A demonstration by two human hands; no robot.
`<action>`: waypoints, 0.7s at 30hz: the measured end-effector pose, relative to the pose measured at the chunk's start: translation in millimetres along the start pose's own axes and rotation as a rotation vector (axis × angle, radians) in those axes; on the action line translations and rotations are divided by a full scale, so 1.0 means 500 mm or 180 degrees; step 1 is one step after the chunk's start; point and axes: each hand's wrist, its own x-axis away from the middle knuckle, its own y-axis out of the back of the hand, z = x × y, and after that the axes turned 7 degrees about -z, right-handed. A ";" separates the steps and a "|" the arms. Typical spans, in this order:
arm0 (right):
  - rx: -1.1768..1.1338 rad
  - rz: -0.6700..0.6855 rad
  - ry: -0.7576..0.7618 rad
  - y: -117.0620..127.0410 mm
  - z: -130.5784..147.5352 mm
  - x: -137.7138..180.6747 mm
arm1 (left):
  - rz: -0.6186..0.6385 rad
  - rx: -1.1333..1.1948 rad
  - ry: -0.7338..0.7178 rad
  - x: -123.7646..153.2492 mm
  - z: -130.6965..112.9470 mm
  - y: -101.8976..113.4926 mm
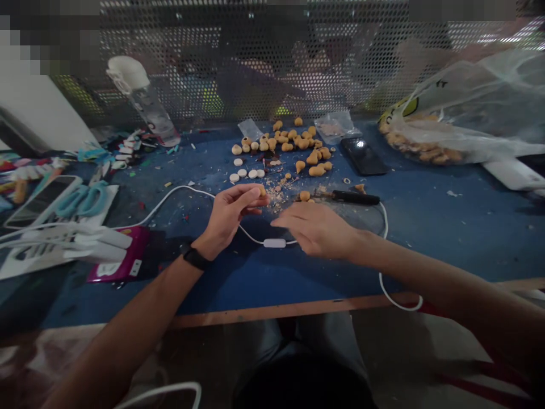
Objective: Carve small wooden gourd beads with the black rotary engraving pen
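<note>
My left hand (230,216), with a dark band at its wrist, is closed in a pinch on a small tan piece (261,191). Close by to the right, my right hand (321,227) has its fingers stretched out to the left, and nothing shows in them. Just beyond that hand lies another tan piece (304,195). A black-handled tool (355,197) with a white cable rests beside it; its tip end points left. Crumbs and shavings (279,193) are scattered beyond my hands. Several tan gourd-shaped pieces (302,140) and white discs (254,174) lie farther back.
A black phone (364,156) and a clear bag of tan pieces (426,133) stand back right. Left are a water bottle (147,102), blue-handled scissors (83,199), another phone (42,199) and a magenta box (138,244) with white plugs. A white cable with an inline switch (275,243) crosses the blue table.
</note>
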 end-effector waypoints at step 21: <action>-0.0342 0.0131 -0.0762 -0.045 0.056 0.011 | 0.0153 -0.0766 -0.0387 0.021 -0.008 -0.006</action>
